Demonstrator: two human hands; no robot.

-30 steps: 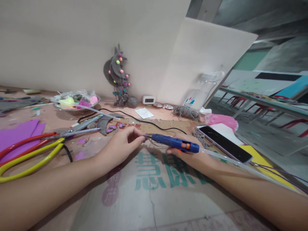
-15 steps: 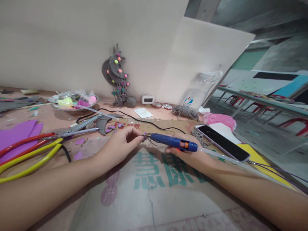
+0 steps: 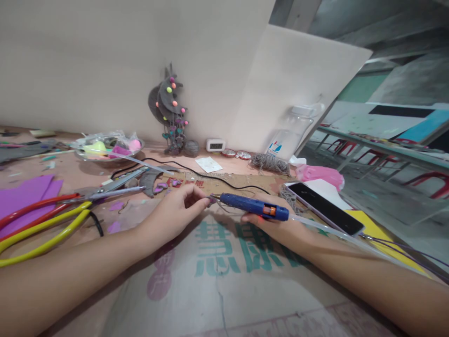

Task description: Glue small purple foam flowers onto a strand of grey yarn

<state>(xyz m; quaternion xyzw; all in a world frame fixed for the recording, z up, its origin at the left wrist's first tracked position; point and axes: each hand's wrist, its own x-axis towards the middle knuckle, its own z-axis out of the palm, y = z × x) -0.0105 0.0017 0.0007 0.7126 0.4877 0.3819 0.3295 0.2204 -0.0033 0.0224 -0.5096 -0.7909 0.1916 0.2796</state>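
Observation:
In my right hand (image 3: pixel 268 227) is a blue glue gun (image 3: pixel 254 206), its nozzle pointing left and a long clear glue stick (image 3: pixel 326 227) running out of its back. My left hand (image 3: pixel 187 206) pinches a small purple piece (image 3: pixel 212 200) between thumb and fingertips, right at the nozzle. A thin grey strand hangs near that piece. Whether the nozzle touches the piece is too small to tell. Both hands are above a printed cardboard sheet (image 3: pixel 185 285). Just beyond my left hand lie a grey felt crescent (image 3: pixel 150 181) and small purple cut-outs (image 3: pixel 161 187).
Red-handled and yellow-handled scissors (image 3: pixel 75 213) lie at left by purple sheets (image 3: pixel 26 199). A bowl (image 3: pixel 108 154) of craft bits, a decorated grey crescent (image 3: pixel 171 110), a timer (image 3: pixel 215 145) and a bottle (image 3: pixel 291 133) line the back. A phone (image 3: pixel 324 208) lies at right; a black cord crosses behind.
The glue gun has shifted very slightly to the right. Both hands otherwise keep their place, and the small purple piece stays at the nozzle.

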